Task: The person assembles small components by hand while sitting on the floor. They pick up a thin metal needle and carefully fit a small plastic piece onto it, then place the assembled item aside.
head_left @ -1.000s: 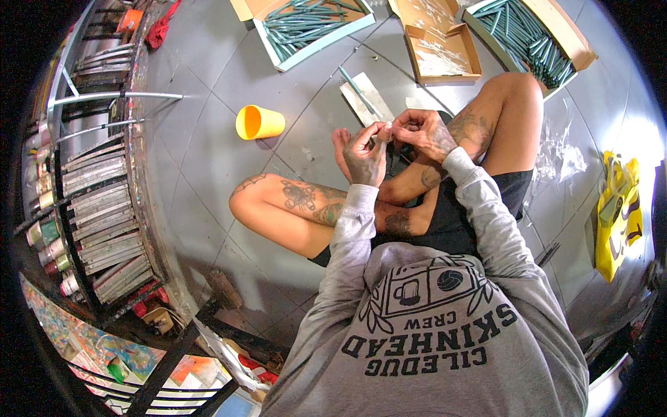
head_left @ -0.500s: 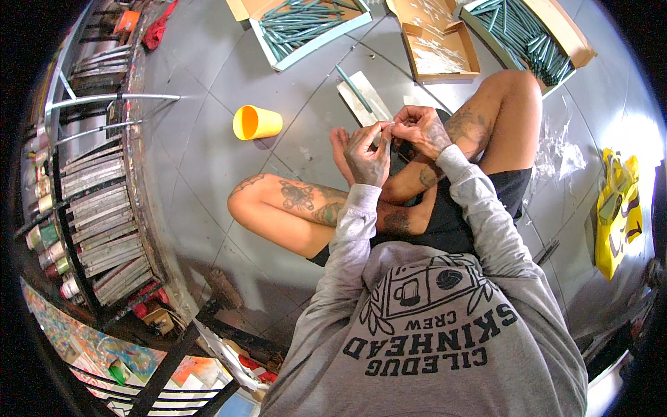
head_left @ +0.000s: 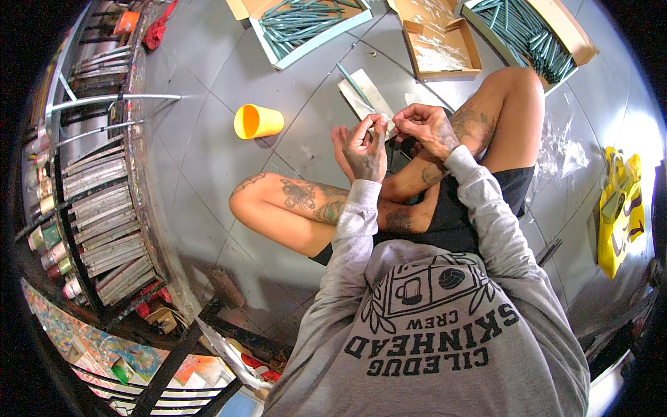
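Both of my hands are raised close together above my crossed legs. My left hand [head_left: 367, 149] has its thumb and finger pinched, with a tiny whitish piece [head_left: 384, 119] at their tips. Just to its right, my right hand [head_left: 429, 130] is also pinched, a small gap away; what its fingertips hold is too small to tell. Beyond the hands, a dark green stick [head_left: 349, 78] rests on a pale flat block [head_left: 356, 99] on the floor.
Farther off stand a left box [head_left: 326, 43] of green sticks, a shallow cardboard box [head_left: 451, 74] of thin white pieces and another box [head_left: 566, 38] of green sticks. A yellow cup [head_left: 262, 121] lies left. Plastic scraps [head_left: 563, 156] and a yellow bag [head_left: 618, 222] lie right; a shelf [head_left: 118, 201] lines the left.
My hands have moved slightly apart at the fingertips, where they were touching before. My left hand has turned a little, bringing the whitish piece into sight.
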A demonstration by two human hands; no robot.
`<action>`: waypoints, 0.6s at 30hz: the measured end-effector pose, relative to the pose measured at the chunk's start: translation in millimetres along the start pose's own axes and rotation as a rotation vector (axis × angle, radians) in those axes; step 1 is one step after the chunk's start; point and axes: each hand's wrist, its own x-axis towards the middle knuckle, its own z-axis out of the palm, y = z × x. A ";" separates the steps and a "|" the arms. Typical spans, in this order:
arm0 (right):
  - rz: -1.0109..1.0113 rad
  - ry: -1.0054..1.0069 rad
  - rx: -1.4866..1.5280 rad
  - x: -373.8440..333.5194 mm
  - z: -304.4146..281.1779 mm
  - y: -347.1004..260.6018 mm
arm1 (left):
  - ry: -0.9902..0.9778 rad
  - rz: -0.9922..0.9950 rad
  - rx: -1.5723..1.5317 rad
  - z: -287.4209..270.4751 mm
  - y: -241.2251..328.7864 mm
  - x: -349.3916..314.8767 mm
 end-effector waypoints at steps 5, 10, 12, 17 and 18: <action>-0.026 -0.005 -0.011 3.9 0.1 4.9 | -0.007 0.138 0.074 -0.3 3.1 -1.2; -0.044 0.010 -0.038 5.9 -1.2 9.2 | -0.025 0.229 0.169 -2.5 5.1 -1.9; -0.056 0.020 -0.067 8.4 -0.7 10.6 | -0.022 0.288 0.150 -1.6 2.5 -1.5; -0.089 0.046 -0.078 10.4 1.4 8.8 | 0.023 0.347 0.181 3.6 -12.6 -2.1; -0.092 0.056 -0.085 9.5 1.4 7.4 | 0.045 0.324 0.175 5.9 -16.5 -1.8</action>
